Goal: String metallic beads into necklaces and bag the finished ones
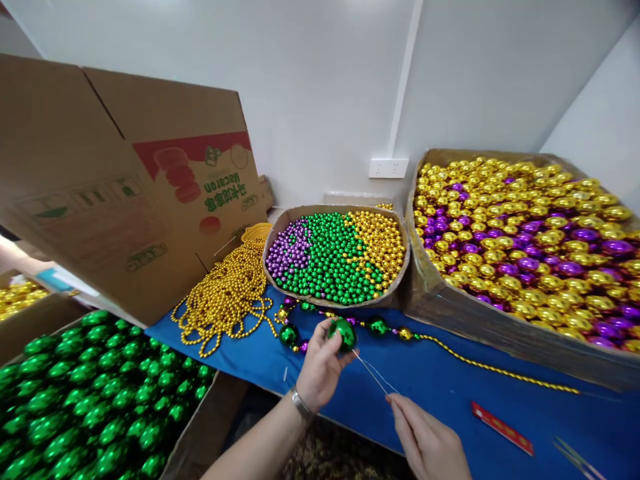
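My left hand (pixel 321 373), with a metal watch on its wrist, is closed around a large shiny green bead (pixel 343 335). A thin needle-like wire (pixel 373 373) meets the bead's lower right side, with a pale thread beside it. The wire's other end is pinched in my right hand (pixel 425 437). Just behind my left hand lies a string of green, purple and gold beads (pixel 377 326). It runs right into a gold bead chain (pixel 490 365) on the blue tabletop (pixel 425 383).
Behind stands a cardboard tray (pixel 345 303) of small purple, green and gold beads. A large box (pixel 450 300) of gold and purple beads is right. Left are gold bead chains (pixel 227 293), a tall carton (pixel 125 200) and large green beads (pixel 100 400). A red strip (pixel 503 428) lies near tweezers (pixel 577 459).
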`<state>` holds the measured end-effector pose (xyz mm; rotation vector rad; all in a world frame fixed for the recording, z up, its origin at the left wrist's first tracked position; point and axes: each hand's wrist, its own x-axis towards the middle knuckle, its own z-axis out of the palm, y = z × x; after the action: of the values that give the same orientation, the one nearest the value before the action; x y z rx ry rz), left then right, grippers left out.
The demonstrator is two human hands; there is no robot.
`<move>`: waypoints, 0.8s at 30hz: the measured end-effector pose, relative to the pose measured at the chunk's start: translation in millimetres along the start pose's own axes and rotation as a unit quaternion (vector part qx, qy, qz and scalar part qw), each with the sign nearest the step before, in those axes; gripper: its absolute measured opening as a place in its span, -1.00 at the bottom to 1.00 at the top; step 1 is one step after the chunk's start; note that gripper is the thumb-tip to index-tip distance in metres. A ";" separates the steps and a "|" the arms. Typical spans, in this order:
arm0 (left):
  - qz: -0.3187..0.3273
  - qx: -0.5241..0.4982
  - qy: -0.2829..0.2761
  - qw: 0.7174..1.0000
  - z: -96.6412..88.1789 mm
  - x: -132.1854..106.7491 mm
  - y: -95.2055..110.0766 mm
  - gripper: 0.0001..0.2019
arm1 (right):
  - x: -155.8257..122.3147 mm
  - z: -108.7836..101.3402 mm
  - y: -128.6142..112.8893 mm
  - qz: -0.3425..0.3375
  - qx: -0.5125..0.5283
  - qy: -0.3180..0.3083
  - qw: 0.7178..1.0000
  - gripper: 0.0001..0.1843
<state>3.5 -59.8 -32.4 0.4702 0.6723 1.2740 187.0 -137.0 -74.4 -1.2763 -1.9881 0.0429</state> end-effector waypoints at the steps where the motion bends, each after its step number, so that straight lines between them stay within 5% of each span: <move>1: 0.005 0.018 -0.011 1.000 1.3 -3.1 -2.2 -0.65 | 1.5 0.3 -1.1 0.006 0.002 -0.001 1.000 -0.70; 13: -0.026 0.073 -0.089 0.993 2.1 -14.7 -12.6 -0.55 | 5.3 3.4 -0.2 -0.022 -0.020 0.028 0.999 -0.70; 18: 0.073 0.231 -0.129 0.962 2.9 4.7 4.0 -0.59 | 5.1 -1.0 4.8 -0.023 -0.035 0.048 0.998 -0.68; 21: 0.201 0.403 -0.097 0.887 5.3 38.6 27.4 -0.70 | 1.0 -5.5 9.3 -0.007 -0.035 0.052 0.998 -0.66; 24: 0.277 0.619 -0.101 0.728 10.9 79.4 44.9 -0.80 | -4.0 -7.8 13.2 0.009 -0.039 0.060 0.997 -0.64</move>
<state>-9.1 28.5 -10.4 2.0178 1.2076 1.1102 202.7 -136.3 -76.5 -1.3146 -1.8917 -0.1024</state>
